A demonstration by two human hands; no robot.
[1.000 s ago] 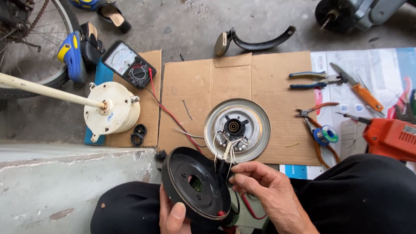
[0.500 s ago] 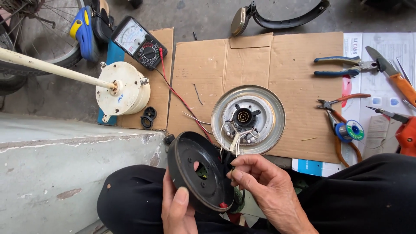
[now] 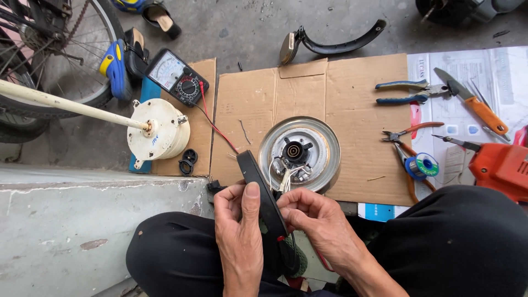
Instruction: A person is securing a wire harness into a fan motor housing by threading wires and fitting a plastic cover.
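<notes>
Left hand (image 3: 237,220) and right hand (image 3: 316,217) clamp the black disc (image 3: 263,198) edge-on, thumbs and fingers pinching its rim. Round motor housing (image 3: 300,154) sits just beyond on the cardboard (image 3: 352,104); bare cardboard lies left of it.

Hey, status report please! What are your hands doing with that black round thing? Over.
Left hand and right hand both grip the black disc, held edge-up. White wires run to the silver motor housing. Nothing blocking.
</notes>
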